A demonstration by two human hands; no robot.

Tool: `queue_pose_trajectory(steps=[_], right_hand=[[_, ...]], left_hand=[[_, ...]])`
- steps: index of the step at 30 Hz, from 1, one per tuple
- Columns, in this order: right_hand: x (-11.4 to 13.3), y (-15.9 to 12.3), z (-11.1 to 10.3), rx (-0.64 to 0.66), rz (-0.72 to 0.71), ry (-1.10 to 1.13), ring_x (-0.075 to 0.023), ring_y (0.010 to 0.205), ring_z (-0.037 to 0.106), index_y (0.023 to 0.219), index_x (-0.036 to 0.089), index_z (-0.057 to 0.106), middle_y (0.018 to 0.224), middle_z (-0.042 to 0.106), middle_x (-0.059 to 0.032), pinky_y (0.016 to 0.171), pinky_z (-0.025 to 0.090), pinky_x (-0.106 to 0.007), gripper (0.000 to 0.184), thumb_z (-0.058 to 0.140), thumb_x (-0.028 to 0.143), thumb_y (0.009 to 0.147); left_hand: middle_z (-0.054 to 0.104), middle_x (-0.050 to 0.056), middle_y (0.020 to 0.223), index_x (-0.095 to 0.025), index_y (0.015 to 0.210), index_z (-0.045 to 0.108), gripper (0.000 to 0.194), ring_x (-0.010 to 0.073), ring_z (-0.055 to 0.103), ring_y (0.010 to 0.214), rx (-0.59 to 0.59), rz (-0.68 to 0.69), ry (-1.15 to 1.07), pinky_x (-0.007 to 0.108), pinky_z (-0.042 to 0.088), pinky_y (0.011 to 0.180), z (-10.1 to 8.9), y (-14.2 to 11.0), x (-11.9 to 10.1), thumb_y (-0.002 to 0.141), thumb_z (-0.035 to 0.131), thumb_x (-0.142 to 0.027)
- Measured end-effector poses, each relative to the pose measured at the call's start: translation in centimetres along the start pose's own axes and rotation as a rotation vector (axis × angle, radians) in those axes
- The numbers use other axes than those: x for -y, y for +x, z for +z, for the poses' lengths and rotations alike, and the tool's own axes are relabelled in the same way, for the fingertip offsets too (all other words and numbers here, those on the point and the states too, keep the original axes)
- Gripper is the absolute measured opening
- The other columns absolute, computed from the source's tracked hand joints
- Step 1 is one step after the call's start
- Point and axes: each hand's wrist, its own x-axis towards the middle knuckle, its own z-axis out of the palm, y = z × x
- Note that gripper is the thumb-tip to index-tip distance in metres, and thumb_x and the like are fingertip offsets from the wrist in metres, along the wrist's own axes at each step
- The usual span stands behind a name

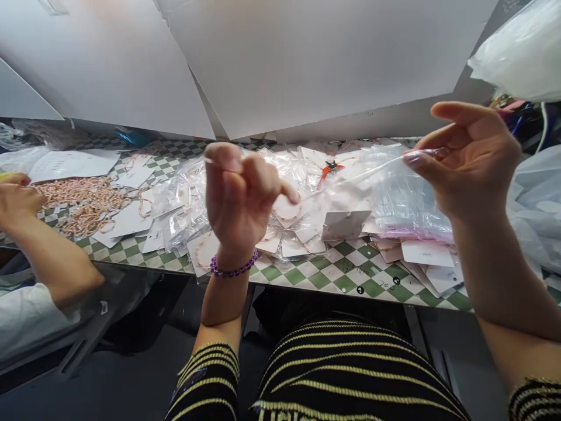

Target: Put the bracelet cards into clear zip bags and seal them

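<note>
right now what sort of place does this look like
Probably a small jewellery packing workbench: loose rose-gold chains, printed display cards and clear zip bags lie spread across a checkered tabletop.

Open air lies at 12 o'clock, up to the big white boards (284, 58). A see-through zip bag (407, 193) fills the gap from the right hand (468, 158) toward the left hand (239, 199). Lower down, plastic packs (188, 204) lie in the way on the bench (342, 272). At 9 o'clock, a helper's hand (17, 202) blocks the way.
</note>
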Motion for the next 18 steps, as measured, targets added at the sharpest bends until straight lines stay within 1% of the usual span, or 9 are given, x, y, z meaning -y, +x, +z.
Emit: queue_pose_trajectory(steps=[2, 4, 6, 7, 10, 12, 13, 16, 18], right_hand=[[1.1, -0.2, -0.1, 0.069, 0.045, -0.049, -0.0177, 0.081, 0.068, 0.121, 0.030, 0.062, 0.087, 0.068, -0.0018, 0.077, 0.063, -0.039, 0.047, 0.078, 0.038, 0.077], [1.9, -0.1, -0.1, 0.107, 0.067, -0.090, -0.0182, 0.085, 0.069, 0.117, 0.030, 0.065, 0.090, 0.068, -0.0022, 0.083, 0.063, -0.042, 0.036, 0.074, 0.036, 0.082], [2.0, 0.2, -0.2, 0.074, 0.013, -0.053, -0.0171, 0.080, 0.069, 0.106, 0.028, 0.071, 0.086, 0.068, -0.0012, 0.077, 0.064, -0.040, 0.031, 0.079, 0.032, 0.077], [1.9, 0.4, -0.3, 0.060, -0.015, -0.017, -0.0157, 0.077, 0.069, 0.102, 0.027, 0.073, 0.083, 0.069, -0.0006, 0.073, 0.064, -0.036, 0.031, 0.083, 0.028, 0.072], [1.6, 0.7, -0.6, 0.075, -0.064, 0.041, -0.0119, 0.069, 0.067, 0.099, 0.030, 0.077, 0.079, 0.072, 0.0014, 0.063, 0.062, -0.028, 0.041, 0.089, 0.018, 0.061], [1.6, 0.6, -0.8, 0.111, -0.040, 0.006, -0.0130, 0.071, 0.067, 0.101, 0.032, 0.078, 0.082, 0.073, 0.0008, 0.065, 0.063, -0.029, 0.047, 0.090, 0.015, 0.060], [1.7, 0.5, -0.9, 0.120, -0.019, -0.014, -0.0143, 0.071, 0.068, 0.101, 0.032, 0.078, 0.083, 0.073, -0.0001, 0.066, 0.064, -0.031, 0.047, 0.090, 0.015, 0.059], [2.2, 0.1, -1.0, 0.133, 0.058, -0.025, -0.0166, 0.071, 0.068, 0.099, 0.027, 0.078, 0.084, 0.074, -0.0032, 0.071, 0.065, -0.035, 0.044, 0.091, 0.016, 0.058], [2.7, -0.1, -0.8, 0.151, 0.099, -0.033, -0.0161, 0.073, 0.069, 0.100, 0.025, 0.078, 0.086, 0.073, -0.0039, 0.076, 0.066, -0.034, 0.040, 0.089, 0.018, 0.062]], left_hand=[[0.014, -0.005, 0.052, -0.026, 0.084, 0.046, 0.024, 0.0077, 0.014, 0.037, -0.069, -0.023, -0.054, 0.017, 0.032, 0.034, -1.6, -0.1, 0.3, 0.097, 0.052, -0.045], [0.013, -0.005, 0.051, -0.026, 0.084, 0.050, 0.026, 0.0063, 0.009, 0.036, -0.151, -0.054, -0.072, 0.016, 0.020, 0.030, -3.3, -0.4, 0.6, 0.097, 0.052, -0.049], [0.022, -0.004, 0.053, -0.028, 0.087, 0.056, 0.023, 0.0056, 0.015, 0.037, -0.201, -0.083, -0.095, 0.014, 0.021, 0.029, -5.3, -0.9, 1.0, 0.097, 0.054, -0.048], [0.030, -0.005, 0.055, -0.029, 0.089, 0.058, 0.019, 0.0053, 0.024, 0.039, -0.162, -0.125, -0.086, 0.014, 0.027, 0.030, -6.5, -1.2, 1.2, 0.097, 0.057, -0.046], [0.060, -0.001, 0.078, -0.027, 0.095, 0.063, 0.018, 0.0102, 0.058, 0.063, 0.233, -0.468, 0.177, 0.020, 0.055, 0.049, -10.2, -2.2, 1.8, 0.090, 0.066, -0.044], [0.067, 0.005, 0.099, -0.025, 0.103, 0.066, 0.025, 0.0178, 0.066, 0.085, 0.507, -0.715, 0.494, 0.029, 0.062, 0.071, -12.8, -2.9, 1.9, 0.090, 0.063, -0.046], [0.067, 0.007, 0.107, -0.024, 0.106, 0.067, 0.029, 0.0218, 0.066, 0.096, 0.596, -0.773, 0.643, 0.035, 0.062, 0.082, -13.9, -3.2, 1.8, 0.092, 0.058, -0.048], [0.066, 0.007, 0.120, -0.024, 0.107, 0.069, 0.040, 0.0306, 0.049, 0.132, 0.743, -0.705, 0.952, 0.056, 0.045, 0.112, -16.0, -4.2, 0.8, 0.098, 0.037, -0.046], [0.062, 0.007, 0.129, -0.022, 0.108, 0.069, 0.047, 0.0307, 0.037, 0.142, 0.787, -0.631, 1.090, 0.060, 0.034, 0.119, -16.3, -4.8, -0.6, 0.100, 0.028, -0.042]])
